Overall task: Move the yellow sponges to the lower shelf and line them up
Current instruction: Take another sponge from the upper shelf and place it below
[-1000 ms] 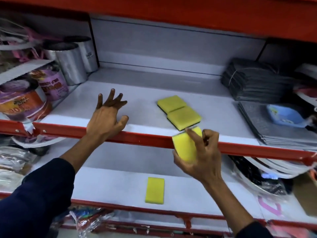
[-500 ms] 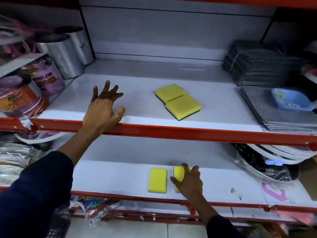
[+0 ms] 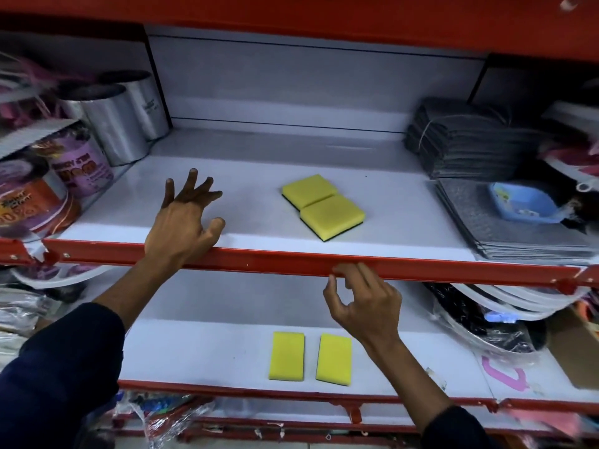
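Observation:
Two yellow sponges with dark undersides lie touching on the upper shelf (image 3: pixel 246 176): one further back (image 3: pixel 308 190) and one nearer the edge (image 3: pixel 332 215). On the lower shelf (image 3: pixel 201 354) two more yellow sponges lie side by side with a small gap, the left one (image 3: pixel 287 356) and the right one (image 3: pixel 334 359). My left hand (image 3: pixel 184 222) rests on the upper shelf's red front rail, fingers spread, holding nothing. My right hand (image 3: pixel 363 299) hovers just below that rail, above the right lower sponge, fingers loosely curled and empty.
Silver rolls (image 3: pixel 113 124) and purple and orange tubs (image 3: pixel 74 166) crowd the upper shelf's left. Stacked grey cloths (image 3: pixel 470 140), grey mats (image 3: pixel 505 228) and a blue tray (image 3: pixel 522 202) fill its right. Plastic-wrapped goods (image 3: pixel 486 322) sit at the lower shelf's right, more wrapped items at its left.
My right hand carried a sponge down, set it beside the first one on the lower shelf, let go and rose to just under the upper rail. The left hand stayed put.

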Demonstrator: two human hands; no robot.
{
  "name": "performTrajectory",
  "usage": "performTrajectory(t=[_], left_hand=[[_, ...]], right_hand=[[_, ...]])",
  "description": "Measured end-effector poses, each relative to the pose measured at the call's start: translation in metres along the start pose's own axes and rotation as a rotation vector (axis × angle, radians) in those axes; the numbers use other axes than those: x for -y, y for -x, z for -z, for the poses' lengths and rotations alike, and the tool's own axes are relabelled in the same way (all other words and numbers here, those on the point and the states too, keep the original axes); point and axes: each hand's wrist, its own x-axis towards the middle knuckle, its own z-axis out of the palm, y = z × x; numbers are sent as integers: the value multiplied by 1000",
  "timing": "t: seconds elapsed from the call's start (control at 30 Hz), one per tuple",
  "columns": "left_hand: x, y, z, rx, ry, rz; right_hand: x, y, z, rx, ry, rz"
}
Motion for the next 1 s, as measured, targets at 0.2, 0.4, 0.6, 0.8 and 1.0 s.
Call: performTrajectory(t=[0.2, 0.4, 0.6, 0.8, 1.0], left_hand=[[-1, 1, 3, -9, 10, 5], [-1, 2, 3, 0, 6, 6], [-1, 1, 5, 5, 2, 13], [1, 1, 1, -2, -6, 7], [-1, 2, 1, -8, -1, -3]], right_hand=[[8, -81, 3, 95, 55, -233], [-13, -115, -39, 543, 193, -445], [-24, -121, -15, 383, 120, -310], [-47, -96, 36, 211, -97, 16], [-85, -30, 69, 133, -156, 366]])
